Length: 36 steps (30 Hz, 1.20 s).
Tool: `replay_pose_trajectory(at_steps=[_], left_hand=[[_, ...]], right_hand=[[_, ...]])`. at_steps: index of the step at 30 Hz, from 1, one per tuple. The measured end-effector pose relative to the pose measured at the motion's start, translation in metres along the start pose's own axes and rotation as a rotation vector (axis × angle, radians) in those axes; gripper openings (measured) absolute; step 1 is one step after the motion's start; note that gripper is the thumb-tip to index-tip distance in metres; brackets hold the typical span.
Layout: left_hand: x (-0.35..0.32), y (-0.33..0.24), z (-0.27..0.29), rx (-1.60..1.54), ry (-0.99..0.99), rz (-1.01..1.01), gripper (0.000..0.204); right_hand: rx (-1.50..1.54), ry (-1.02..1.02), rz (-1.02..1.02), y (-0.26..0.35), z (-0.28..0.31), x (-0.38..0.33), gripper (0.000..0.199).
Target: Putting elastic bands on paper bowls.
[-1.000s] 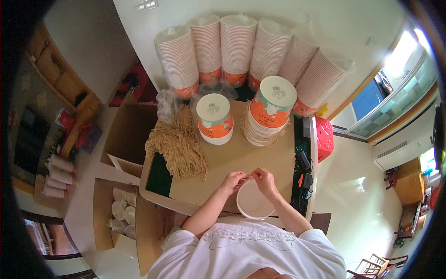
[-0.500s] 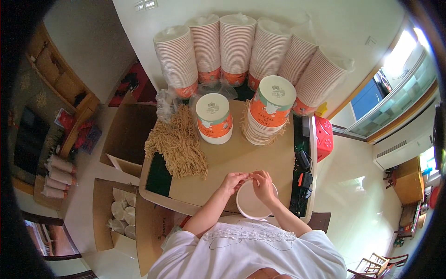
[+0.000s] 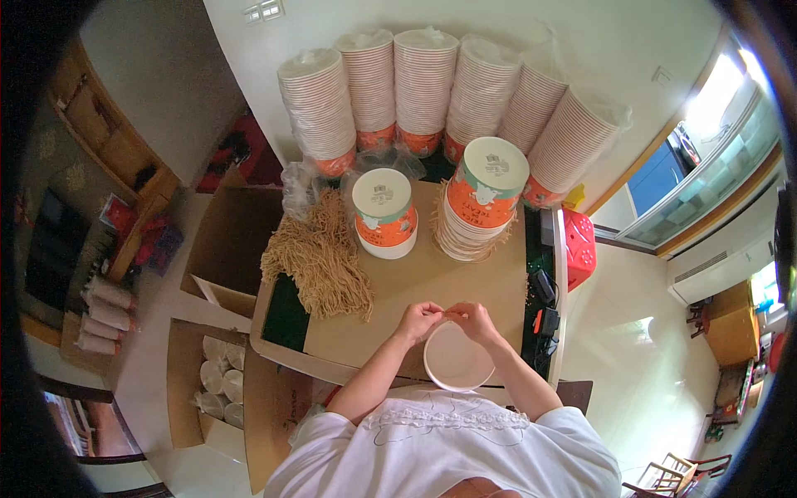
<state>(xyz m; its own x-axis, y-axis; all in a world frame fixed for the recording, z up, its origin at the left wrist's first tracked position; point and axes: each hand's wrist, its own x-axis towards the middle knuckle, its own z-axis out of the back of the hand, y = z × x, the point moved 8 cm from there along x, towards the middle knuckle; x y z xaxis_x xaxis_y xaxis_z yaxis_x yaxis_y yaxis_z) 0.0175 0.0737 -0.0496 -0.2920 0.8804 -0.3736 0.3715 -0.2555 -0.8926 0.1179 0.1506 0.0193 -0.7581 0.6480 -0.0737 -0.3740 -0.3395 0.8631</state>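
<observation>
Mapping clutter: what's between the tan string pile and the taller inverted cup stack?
Head view: the shorter inverted cup stack stands between the tan string pile and the taller stack.

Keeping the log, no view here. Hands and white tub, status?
Left hand, right hand: close together at tub's far rim, grip unclear. White tub: open mouth toward camera. Tan cords: heaped left, apart from hands.

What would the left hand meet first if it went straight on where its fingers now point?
Most likely the right hand, whose fingertips lie just ahead, perhaps touching already; depth is unclear. Anything thin between them is too small to make out.
</observation>
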Motion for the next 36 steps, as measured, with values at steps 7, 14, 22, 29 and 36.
replay_pose_trajectory(at_steps=[7, 14, 22, 29, 36], left_hand=[[-0.009, -0.026, 0.002, 0.228, -0.044, -0.061, 0.009], [-0.016, -0.029, 0.0, 0.159, -0.043, 0.008, 0.01], [-0.011, -0.007, 0.0, -0.135, -0.008, 0.198, 0.011], [-0.007, -0.014, 0.002, 0.139, -0.075, 0.113, 0.011], [-0.006, -0.014, 0.001, 0.212, -0.093, 0.013, 0.01]], right_hand=[[0.016, 0.002, -0.067, -0.007, -0.002, 0.003, 0.011], [-0.013, -0.056, -0.064, 0.011, 0.003, -0.001, 0.009], [-0.296, -0.189, 0.306, 0.047, 0.01, -0.013, 0.002], [-0.397, -0.22, 0.379, 0.051, 0.01, -0.015, 0.001], [-0.024, -0.12, 0.123, 0.018, 0.006, -0.003, 0.006]])
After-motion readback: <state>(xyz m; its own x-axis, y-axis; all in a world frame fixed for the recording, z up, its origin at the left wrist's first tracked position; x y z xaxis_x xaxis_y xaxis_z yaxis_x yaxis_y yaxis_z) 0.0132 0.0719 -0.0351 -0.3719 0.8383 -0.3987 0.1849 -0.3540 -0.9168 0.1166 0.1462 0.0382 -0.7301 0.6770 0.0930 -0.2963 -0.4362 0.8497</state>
